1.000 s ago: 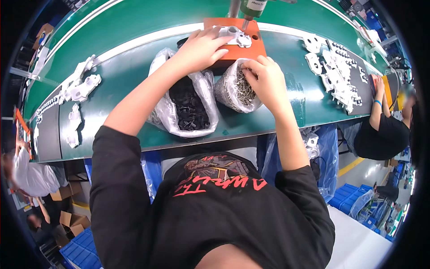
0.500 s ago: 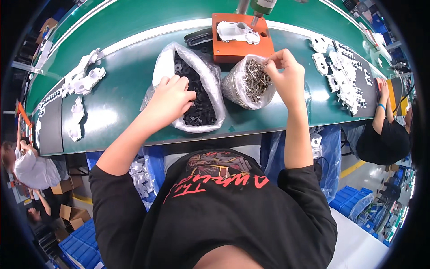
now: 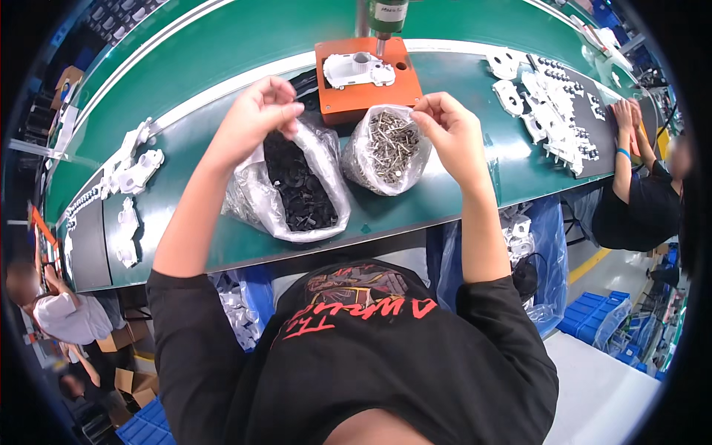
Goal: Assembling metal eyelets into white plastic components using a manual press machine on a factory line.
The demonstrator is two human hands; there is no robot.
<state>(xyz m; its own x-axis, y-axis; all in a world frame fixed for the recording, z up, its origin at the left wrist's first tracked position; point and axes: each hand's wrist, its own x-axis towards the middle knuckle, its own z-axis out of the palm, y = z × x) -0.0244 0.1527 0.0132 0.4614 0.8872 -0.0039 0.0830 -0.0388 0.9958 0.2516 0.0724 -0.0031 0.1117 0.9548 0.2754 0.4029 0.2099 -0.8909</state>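
Note:
My left hand (image 3: 256,122) has its fingers curled toward the thumb above the far left rim of a clear plastic bag (image 3: 337,215) of small black plastic parts (image 3: 300,185). Whatever it holds, if anything, is too small to make out. At the right rim of a smaller clear bag (image 3: 361,169) full of silvery screws (image 3: 393,144), my right hand (image 3: 451,137) pinches thumb and fingertips together; its contents cannot be made out either. Behind the bags, a white molded housing (image 3: 360,70) lies on an orange block fixture (image 3: 363,104), under a green-bodied driver tool (image 3: 387,18) with a metal tip.
White housings (image 3: 545,122) crowd a dark mat at the right, and more white housings (image 3: 141,170) lie at the left. A co-worker's hands (image 3: 627,115) reach in at the far right. Blue-lined bins (image 3: 538,230) with white parts stand below the table's front edge.
My left hand has risen out of the black parts and moved up and left. My right hand remains near the screw bag's rim, slightly lower. The whole view has shifted.

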